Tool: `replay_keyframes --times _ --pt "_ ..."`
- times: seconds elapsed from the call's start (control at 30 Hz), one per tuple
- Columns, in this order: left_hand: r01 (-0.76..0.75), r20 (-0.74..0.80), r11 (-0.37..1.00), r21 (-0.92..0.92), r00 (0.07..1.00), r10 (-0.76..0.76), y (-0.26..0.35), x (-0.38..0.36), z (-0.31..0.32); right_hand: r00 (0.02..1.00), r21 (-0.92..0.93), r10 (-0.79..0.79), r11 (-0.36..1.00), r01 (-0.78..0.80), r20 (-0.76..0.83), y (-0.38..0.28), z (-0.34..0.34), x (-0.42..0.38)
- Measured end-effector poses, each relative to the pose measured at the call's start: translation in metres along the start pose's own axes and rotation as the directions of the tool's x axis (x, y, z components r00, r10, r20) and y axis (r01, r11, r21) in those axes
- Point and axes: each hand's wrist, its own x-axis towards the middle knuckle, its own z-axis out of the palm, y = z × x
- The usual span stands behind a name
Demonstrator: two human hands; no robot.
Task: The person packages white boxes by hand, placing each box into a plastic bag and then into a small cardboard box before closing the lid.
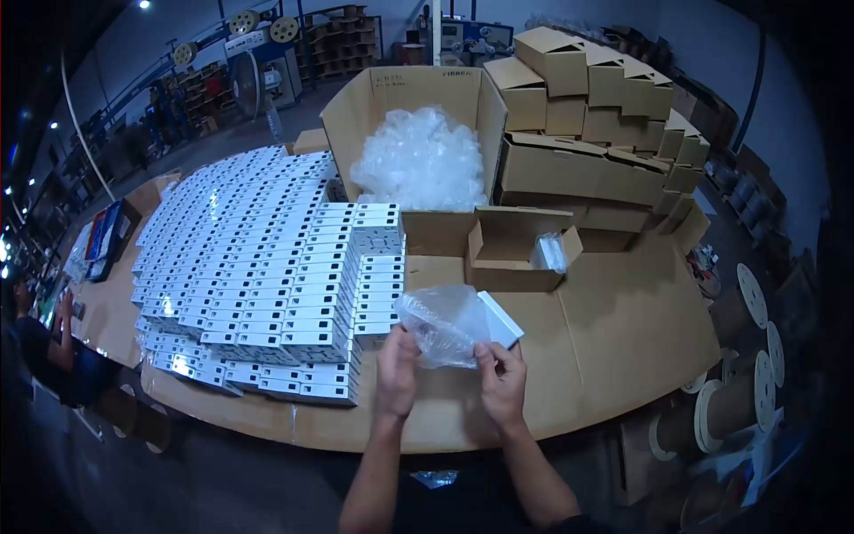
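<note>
My left hand (397,378) pinches the left edge of a clear plastic bag (436,325) above the cardboard-covered table. My right hand (503,383) is closed at the bag's right end, thumb on top, gripping a flat white box (501,319) that sticks partly out of the bag's opening. Just beyond my hands lies an open cardboard carton (498,278) with a bagged white item (551,254) at its right end. Left of my hands, white boxes with small black squares (258,258) are stacked in many rows.
Behind the carton, a large cardboard box (351,111) holds a heap of clear plastic bags (422,160). Brown cartons (587,169) are piled at the back right. Spools (752,298) stand beyond the table's right edge. Another person (53,343) sits at the far left.
</note>
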Motion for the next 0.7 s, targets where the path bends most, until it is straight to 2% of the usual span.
replay_keyframes --times 0.07,0.1,0.17,0.2,0.23,0.27,0.3,0.37,0.47,0.5,0.6,0.63,0.67,0.7 --pt "-0.053 0.075 0.953 0.298 0.997 0.032 0.001 -0.023 0.008 0.985 -0.007 0.166 0.986 -0.166 0.045 0.009 -0.004 -0.023" --pt "-0.040 0.007 0.969 0.245 0.999 0.040 0.000 -0.027 0.010 0.967 -0.012 0.246 0.969 -0.246 0.070 0.011 -0.005 -0.031" --pt "-0.038 -0.124 0.989 0.142 0.991 0.055 -0.001 -0.030 0.009 0.976 0.094 0.205 0.973 -0.212 0.079 0.011 -0.002 -0.040" --pt "-0.016 -0.109 0.989 0.148 0.993 0.032 -0.001 -0.033 0.007 0.979 0.146 0.189 0.969 -0.199 0.079 0.011 -0.002 -0.046" --pt "0.008 -0.092 0.988 0.153 0.996 0.006 -0.003 -0.039 0.005 0.921 0.088 0.347 0.926 -0.366 0.176 0.016 -0.009 -0.049" --pt "0.029 -0.069 0.987 0.158 0.997 -0.018 -0.004 -0.043 0.004 0.922 0.133 0.347 0.919 -0.371 0.170 0.015 -0.007 -0.050" --pt "0.057 -0.015 0.968 0.244 0.998 -0.055 -0.005 -0.048 -0.002 0.924 0.178 0.347 0.910 -0.373 0.163 0.014 -0.004 -0.048" --pt "0.098 -0.060 0.983 0.155 0.994 -0.090 -0.014 -0.056 -0.007 0.944 0.287 0.300 0.900 -0.327 0.136 0.025 -0.001 -0.052" --pt "0.134 -0.157 0.989 0.068 0.980 -0.123 -0.034 -0.061 -0.020 0.936 0.262 0.322 0.900 -0.349 0.139 0.031 -0.001 -0.054" --pt "0.146 -0.195 0.988 0.046 0.972 -0.134 -0.035 -0.062 -0.023 0.958 0.195 0.266 0.939 -0.284 0.111 0.025 0.000 -0.052" --pt "0.038 -0.290 0.876 0.480 0.950 0.118 -0.031 -0.061 -0.022 0.999 -0.016 0.048 0.999 -0.047 0.026 0.020 0.003 -0.047" --pt "0.119 -0.311 0.790 0.601 0.946 0.095 -0.012 -0.060 -0.017 0.995 -0.099 0.035 0.995 -0.025 0.097 0.020 -0.004 -0.046" --pt "-0.057 -0.153 0.678 0.733 0.957 0.245 0.004 -0.055 -0.013 0.993 -0.122 -0.001 0.992 0.016 0.118 0.019 -0.007 -0.044" --pt "-0.226 0.023 0.528 0.819 0.932 0.363 0.019 -0.048 -0.008 0.989 -0.145 -0.032 0.988 0.053 0.144 0.017 -0.009 -0.042"
